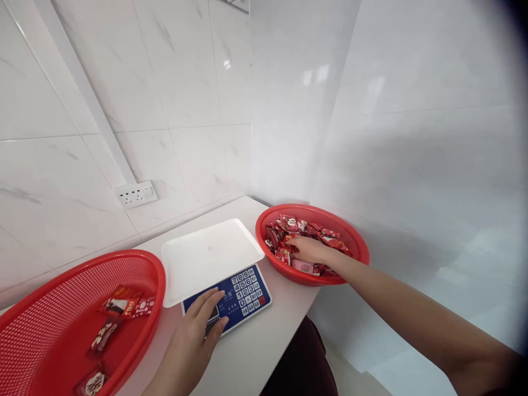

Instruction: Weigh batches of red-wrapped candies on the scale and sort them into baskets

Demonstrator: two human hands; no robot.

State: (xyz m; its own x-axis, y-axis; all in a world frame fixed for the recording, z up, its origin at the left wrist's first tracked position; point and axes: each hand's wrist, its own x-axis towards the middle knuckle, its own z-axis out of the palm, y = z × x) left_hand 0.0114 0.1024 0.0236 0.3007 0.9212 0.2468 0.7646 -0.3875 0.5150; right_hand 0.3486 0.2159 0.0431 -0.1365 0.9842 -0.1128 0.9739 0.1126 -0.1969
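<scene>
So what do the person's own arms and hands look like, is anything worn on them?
Both are bare. The left hand shows no glove, ring or watch, and the forearm behind it has no sleeve in view. The right hand is also ungloved, and its long forearm stays uncovered up to the picture's edge. No bracelets, markings or bandages are visible on either.

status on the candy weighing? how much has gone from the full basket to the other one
Early. Done: four or so wrapped candies lie in the left red basket. In hand: the right hand reaches into the candy pile in the right red basket; the left hand rests on the scale keypad. The scale's white tray holds nothing. Left: most of the pile.
</scene>
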